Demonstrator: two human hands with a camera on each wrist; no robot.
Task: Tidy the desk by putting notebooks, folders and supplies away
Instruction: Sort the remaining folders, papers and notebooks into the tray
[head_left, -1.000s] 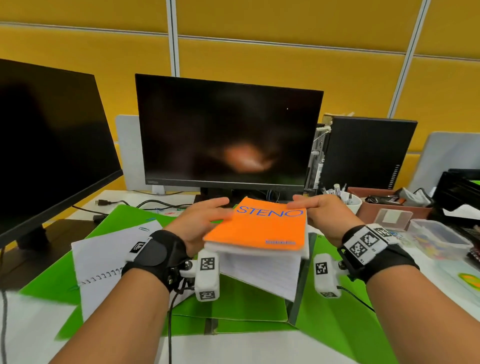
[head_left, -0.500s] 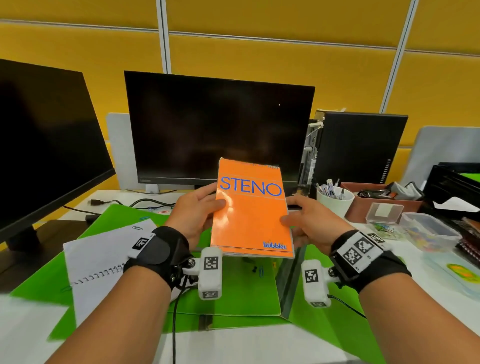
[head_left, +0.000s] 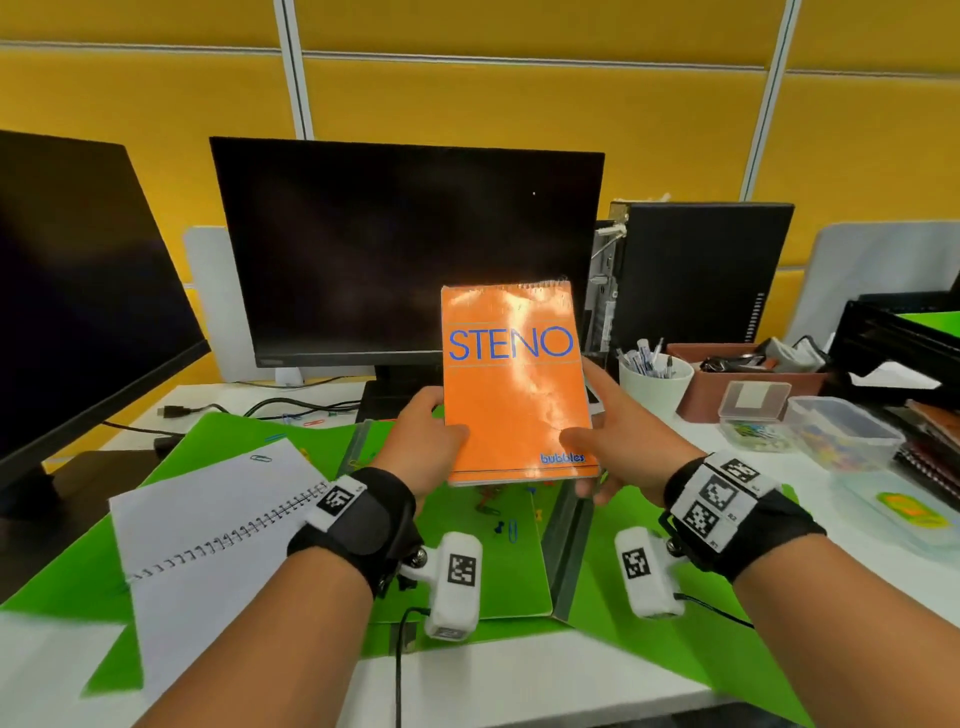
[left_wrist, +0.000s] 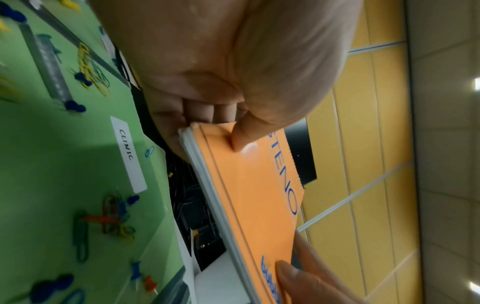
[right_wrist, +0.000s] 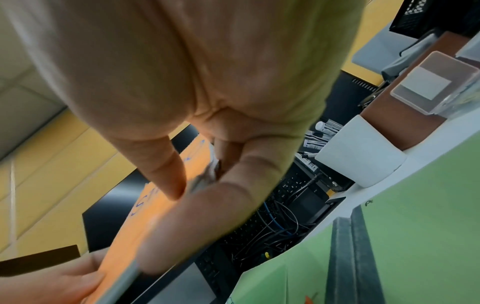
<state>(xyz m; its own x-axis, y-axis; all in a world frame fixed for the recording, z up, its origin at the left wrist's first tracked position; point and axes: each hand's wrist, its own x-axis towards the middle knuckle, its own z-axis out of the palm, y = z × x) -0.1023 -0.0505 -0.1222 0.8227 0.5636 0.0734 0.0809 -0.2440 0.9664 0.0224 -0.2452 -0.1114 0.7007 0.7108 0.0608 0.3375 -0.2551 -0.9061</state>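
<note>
Orange STENO notebook (head_left: 514, 384) held upright above the green folders (head_left: 483, 566) on the surface, left hand (head_left: 423, 441) and right hand (head_left: 618, 441) pinching opposite lower edges, likely to carry it away.

A glossy orange spiral-bound steno notebook (head_left: 514, 384) is showing blue lettering. Flat bright green plastic folders (head_left: 483, 561) are lying beside a white ruled spiral notepad (head_left: 208, 530). Padded yellow wall panels (head_left: 519, 104) are glowing behind black monitor screens (head_left: 405, 249).

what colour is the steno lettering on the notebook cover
Blue, on the orange cover of the steno notebook that both hands hold. The head view shows it best.
</note>
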